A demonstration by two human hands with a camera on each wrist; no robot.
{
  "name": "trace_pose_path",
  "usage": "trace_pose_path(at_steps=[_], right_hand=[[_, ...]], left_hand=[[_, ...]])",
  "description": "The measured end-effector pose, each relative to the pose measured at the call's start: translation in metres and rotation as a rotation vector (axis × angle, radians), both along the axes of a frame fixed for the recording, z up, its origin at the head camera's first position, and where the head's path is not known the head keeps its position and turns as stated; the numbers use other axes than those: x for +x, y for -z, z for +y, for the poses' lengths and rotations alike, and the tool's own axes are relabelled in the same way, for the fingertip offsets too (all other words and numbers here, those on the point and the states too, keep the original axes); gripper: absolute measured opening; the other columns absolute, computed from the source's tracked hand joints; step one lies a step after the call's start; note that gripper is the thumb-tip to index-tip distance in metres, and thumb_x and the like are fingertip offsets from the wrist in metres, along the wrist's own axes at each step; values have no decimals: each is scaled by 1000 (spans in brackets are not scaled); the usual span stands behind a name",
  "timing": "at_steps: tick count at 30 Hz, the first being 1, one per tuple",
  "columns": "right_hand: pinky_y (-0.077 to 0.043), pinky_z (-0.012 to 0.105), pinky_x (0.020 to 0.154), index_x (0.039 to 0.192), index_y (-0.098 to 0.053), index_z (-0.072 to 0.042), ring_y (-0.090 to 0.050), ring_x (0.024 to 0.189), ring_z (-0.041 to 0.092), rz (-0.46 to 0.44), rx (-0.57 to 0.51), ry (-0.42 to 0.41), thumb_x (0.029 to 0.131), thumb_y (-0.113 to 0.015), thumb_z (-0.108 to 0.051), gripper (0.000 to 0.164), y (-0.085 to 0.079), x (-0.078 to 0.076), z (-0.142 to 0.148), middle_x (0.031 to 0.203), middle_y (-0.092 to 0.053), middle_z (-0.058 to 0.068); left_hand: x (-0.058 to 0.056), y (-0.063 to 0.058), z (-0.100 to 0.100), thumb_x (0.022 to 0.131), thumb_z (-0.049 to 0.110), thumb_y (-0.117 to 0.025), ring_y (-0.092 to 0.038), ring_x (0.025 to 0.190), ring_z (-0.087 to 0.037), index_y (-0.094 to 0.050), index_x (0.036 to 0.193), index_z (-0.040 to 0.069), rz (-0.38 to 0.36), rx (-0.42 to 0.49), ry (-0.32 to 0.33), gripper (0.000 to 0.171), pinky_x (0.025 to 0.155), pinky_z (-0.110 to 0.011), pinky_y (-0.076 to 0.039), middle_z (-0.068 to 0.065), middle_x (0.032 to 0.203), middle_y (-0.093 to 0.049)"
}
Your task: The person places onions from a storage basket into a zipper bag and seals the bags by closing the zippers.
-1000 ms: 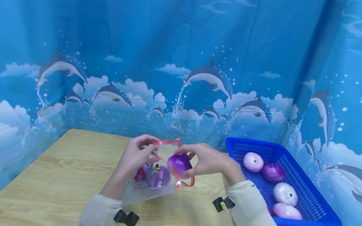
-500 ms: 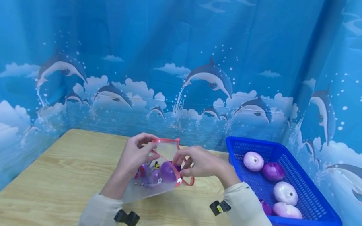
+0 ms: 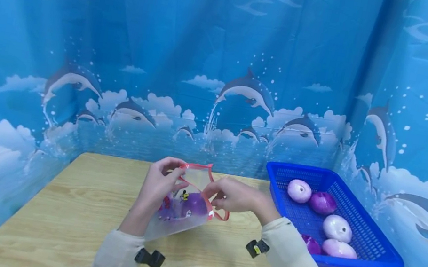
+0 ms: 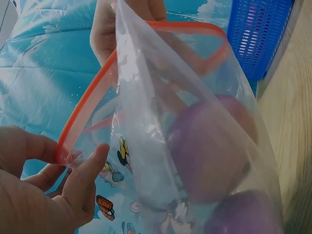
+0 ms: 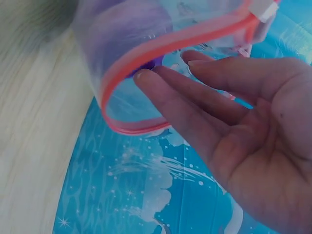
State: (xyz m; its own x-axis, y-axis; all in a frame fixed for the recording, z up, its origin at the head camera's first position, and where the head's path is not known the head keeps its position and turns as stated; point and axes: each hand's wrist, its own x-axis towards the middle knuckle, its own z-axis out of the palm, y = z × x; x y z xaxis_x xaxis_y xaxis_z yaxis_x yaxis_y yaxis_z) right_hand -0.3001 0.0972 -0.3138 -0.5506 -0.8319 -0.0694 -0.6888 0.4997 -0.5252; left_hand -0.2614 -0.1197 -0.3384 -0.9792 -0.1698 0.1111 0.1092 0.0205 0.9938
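A clear plastic zip bag (image 3: 167, 232) with a red-orange zip edge and small cartoon prints is tilted above the table, its mouth spread toward the right. My left hand (image 3: 159, 183) pinches that edge between thumb and fingers. Inside the bag, a purple onion (image 4: 209, 151) lies near the mouth, with another onion (image 4: 246, 214) deeper in. My right hand (image 3: 235, 195) is at the mouth. In the right wrist view its fingers (image 5: 170, 100) extend loosely into the opening, close to the onion, and grip nothing. The bag's film blurs what lies behind it.
On the right stands a blue plastic basket (image 3: 382, 263) holding several onions, among them a pale onion (image 3: 337, 228) and a dark purple onion (image 3: 323, 203). A wooden table (image 3: 66, 212) lies beneath, backed by a blue dolphin-print curtain (image 3: 218, 58).
A purple onion held by my right hand at the bag's mouth has gone into the bag, and the fingers have let go of it. My left hand keeps its place.
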Motion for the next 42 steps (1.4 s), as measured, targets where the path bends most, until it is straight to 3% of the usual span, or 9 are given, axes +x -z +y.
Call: trace_pose_path(at_steps=[9, 16, 20, 26, 36, 42], right_hand=[[-59, 21, 94, 130, -68, -3, -70, 117, 23, -61, 79, -32, 88, -53, 17, 49, 9, 2, -12, 130, -72, 12], [-62, 28, 95, 135, -64, -2, -71, 117, 24, -83, 38, -36, 97, -56, 6, 40, 0, 0, 1, 133, -69, 15], [-64, 30, 94, 138, -61, 0, -68, 123, 29, -123, -3, -1, 100, -58, 0, 38, -11, 0, 15, 136, -67, 18], [-67, 31, 82, 139, -61, -3, -71, 117, 32, -151, -63, 70, 103, -59, -5, 37, -25, -1, 42, 135, -66, 20], [-66, 33, 86, 133, -66, -11, -71, 113, 25, -50, -13, 220, 100, -65, -11, 33, -33, -9, 86, 130, -71, 11], [-65, 36, 89, 134, -66, -9, -69, 117, 30, -14, 8, 265, 98, -68, -14, 36, -37, -12, 118, 130, -70, 12]], left_hand=[[1, -2, -2, 102, 8, -58, -61, 114, -34, -67, 121, 4, -10, -1, 3, 21, 81, -32, -67, -21, 122, -62], [1, -2, -2, 102, 8, -58, -61, 117, -35, -67, 122, 4, -27, -11, 6, 22, 83, -33, -67, -21, 125, -62], [1, -2, -2, 102, 8, -58, -61, 116, -35, -67, 122, 4, -32, -18, 8, 22, 83, -33, -67, -17, 121, -63], [0, -2, -2, 102, 9, -59, -62, 114, -32, -67, 122, 5, -47, -21, 9, 21, 82, -33, -67, -16, 119, -63], [0, -1, -1, 103, 8, -57, -61, 117, -33, -67, 123, 6, -60, -46, 10, 22, 84, -32, -67, -17, 122, -61], [-1, -1, -1, 103, 10, -58, -61, 119, -36, -67, 123, 6, -62, -44, 13, 22, 83, -32, -67, -17, 122, -62]])
